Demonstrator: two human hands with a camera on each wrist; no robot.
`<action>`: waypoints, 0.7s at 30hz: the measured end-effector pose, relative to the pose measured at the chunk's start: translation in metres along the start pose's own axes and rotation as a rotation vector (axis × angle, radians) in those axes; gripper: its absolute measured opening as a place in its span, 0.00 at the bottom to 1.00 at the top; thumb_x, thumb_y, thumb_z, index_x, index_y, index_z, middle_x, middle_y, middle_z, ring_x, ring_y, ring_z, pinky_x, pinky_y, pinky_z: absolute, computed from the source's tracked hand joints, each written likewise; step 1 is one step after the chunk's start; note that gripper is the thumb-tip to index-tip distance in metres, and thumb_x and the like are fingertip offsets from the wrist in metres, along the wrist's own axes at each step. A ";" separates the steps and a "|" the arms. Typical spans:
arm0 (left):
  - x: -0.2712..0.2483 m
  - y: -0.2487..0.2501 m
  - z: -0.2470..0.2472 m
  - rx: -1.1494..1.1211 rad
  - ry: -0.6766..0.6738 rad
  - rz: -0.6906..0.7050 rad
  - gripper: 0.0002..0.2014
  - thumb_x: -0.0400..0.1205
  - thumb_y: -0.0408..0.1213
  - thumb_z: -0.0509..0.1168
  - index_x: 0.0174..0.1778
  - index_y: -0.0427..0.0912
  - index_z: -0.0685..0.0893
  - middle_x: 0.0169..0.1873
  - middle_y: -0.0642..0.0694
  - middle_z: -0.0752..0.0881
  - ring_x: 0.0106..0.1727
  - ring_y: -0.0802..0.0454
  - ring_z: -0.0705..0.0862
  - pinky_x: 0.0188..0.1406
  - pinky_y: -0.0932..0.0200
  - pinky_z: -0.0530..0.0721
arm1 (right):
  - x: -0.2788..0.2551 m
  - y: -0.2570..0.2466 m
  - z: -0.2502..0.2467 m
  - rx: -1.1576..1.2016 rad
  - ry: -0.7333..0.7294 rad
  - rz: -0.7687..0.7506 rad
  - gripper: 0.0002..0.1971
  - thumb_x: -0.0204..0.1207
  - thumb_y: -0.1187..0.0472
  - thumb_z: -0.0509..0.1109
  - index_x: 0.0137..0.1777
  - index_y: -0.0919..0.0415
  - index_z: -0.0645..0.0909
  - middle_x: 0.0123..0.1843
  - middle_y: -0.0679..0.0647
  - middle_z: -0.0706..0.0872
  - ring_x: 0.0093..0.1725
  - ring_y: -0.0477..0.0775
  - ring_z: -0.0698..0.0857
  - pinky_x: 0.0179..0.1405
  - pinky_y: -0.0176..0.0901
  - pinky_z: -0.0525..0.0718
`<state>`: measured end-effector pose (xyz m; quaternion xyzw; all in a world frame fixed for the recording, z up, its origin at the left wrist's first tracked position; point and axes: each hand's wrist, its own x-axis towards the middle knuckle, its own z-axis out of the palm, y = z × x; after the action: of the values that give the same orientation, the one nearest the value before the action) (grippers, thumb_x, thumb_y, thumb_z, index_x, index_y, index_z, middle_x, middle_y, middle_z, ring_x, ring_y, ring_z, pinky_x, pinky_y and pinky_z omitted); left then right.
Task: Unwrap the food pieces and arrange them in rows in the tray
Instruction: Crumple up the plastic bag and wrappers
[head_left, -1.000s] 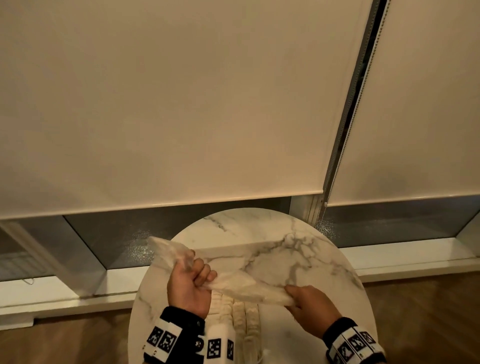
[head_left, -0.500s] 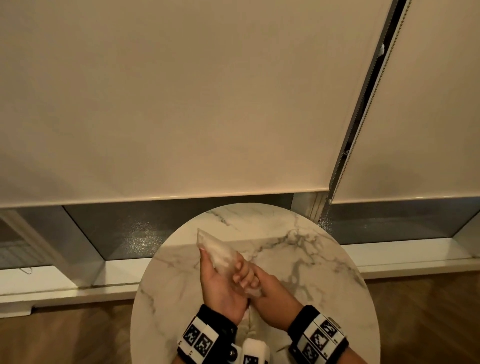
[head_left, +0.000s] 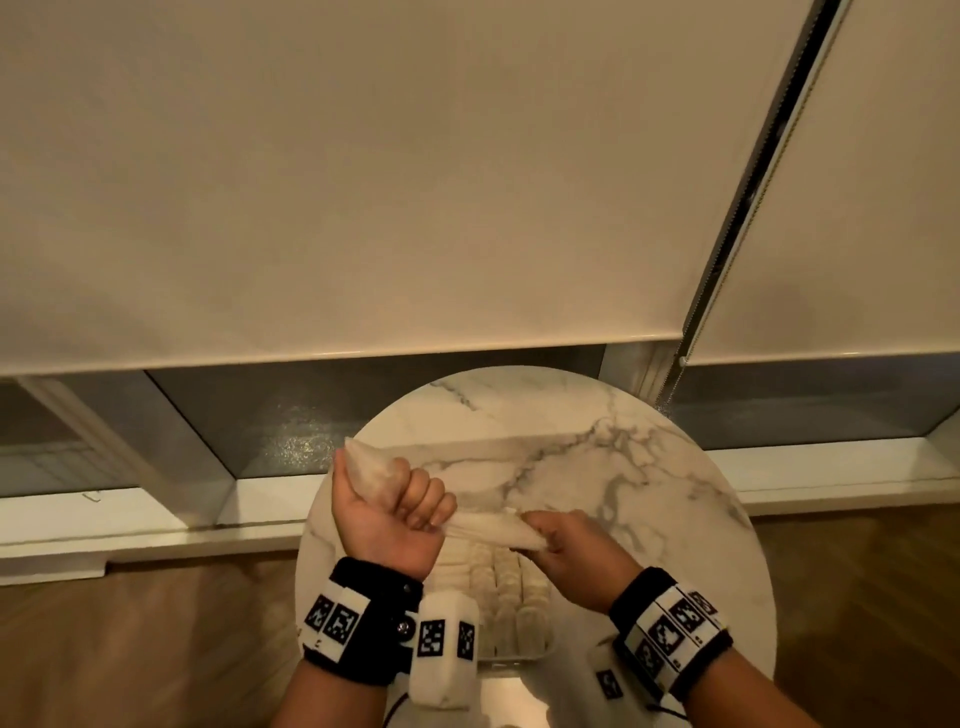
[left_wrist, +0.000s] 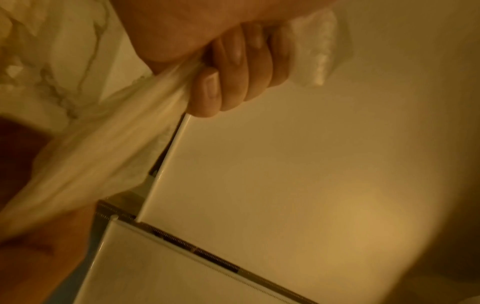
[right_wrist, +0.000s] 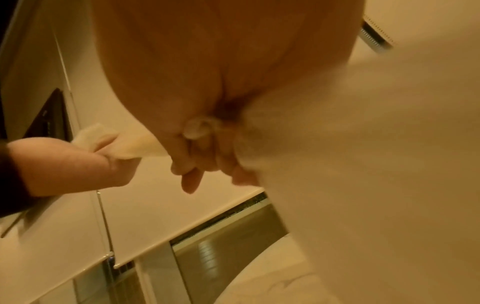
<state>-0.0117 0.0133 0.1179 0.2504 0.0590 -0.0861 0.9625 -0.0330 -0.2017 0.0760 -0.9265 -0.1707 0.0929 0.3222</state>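
A clear plastic wrapper (head_left: 485, 527) is stretched into a twisted band between my two hands above the tray. My left hand (head_left: 400, 506) is a fist round one end, and a bunched tuft (head_left: 369, 467) sticks out above the thumb; the left wrist view shows the fingers (left_wrist: 233, 67) curled round the wrapper (left_wrist: 98, 156). My right hand (head_left: 563, 545) grips the other end, its fingers (right_wrist: 197, 156) folded over the wrapper (right_wrist: 135, 147). Below the hands, pale food pieces (head_left: 501, 587) lie in rows in a clear tray (head_left: 511, 661), partly hidden by my wrists.
The tray stands on a small round marble table (head_left: 597, 457). Behind it are a low window sill (head_left: 156, 514) and cream roller blinds (head_left: 363, 182) with a bead chain (head_left: 727, 218). Wooden floor (head_left: 130, 649) lies on both sides.
The hands came together half a second ago, bunching the wrapper. Now the right hand has moved right again, drawing the wrapper out into a narrow twisted band.
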 end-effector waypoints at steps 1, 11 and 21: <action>0.001 0.006 -0.005 0.025 0.042 0.025 0.34 0.77 0.71 0.52 0.17 0.48 0.56 0.12 0.50 0.58 0.17 0.52 0.50 0.20 0.60 0.54 | -0.001 0.004 -0.001 -0.017 0.001 0.025 0.06 0.83 0.51 0.68 0.47 0.50 0.84 0.35 0.41 0.84 0.39 0.47 0.81 0.34 0.39 0.72; -0.005 0.033 -0.071 1.380 0.277 0.507 0.11 0.74 0.55 0.70 0.40 0.52 0.88 0.43 0.55 0.88 0.50 0.51 0.84 0.58 0.41 0.82 | 0.002 0.016 0.021 -0.197 -0.056 0.146 0.10 0.70 0.56 0.64 0.49 0.48 0.82 0.40 0.49 0.88 0.43 0.55 0.86 0.40 0.49 0.83; -0.012 -0.010 -0.073 2.056 -0.363 0.386 0.22 0.81 0.64 0.57 0.45 0.53 0.90 0.38 0.56 0.90 0.40 0.58 0.85 0.47 0.56 0.81 | 0.013 -0.024 0.033 -0.295 -0.068 0.105 0.15 0.79 0.40 0.62 0.52 0.48 0.82 0.47 0.51 0.88 0.50 0.57 0.85 0.39 0.45 0.73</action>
<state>-0.0309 0.0419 0.0517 0.9323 -0.2275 0.0236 0.2801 -0.0365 -0.1609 0.0648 -0.9678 -0.1444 0.1149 0.1714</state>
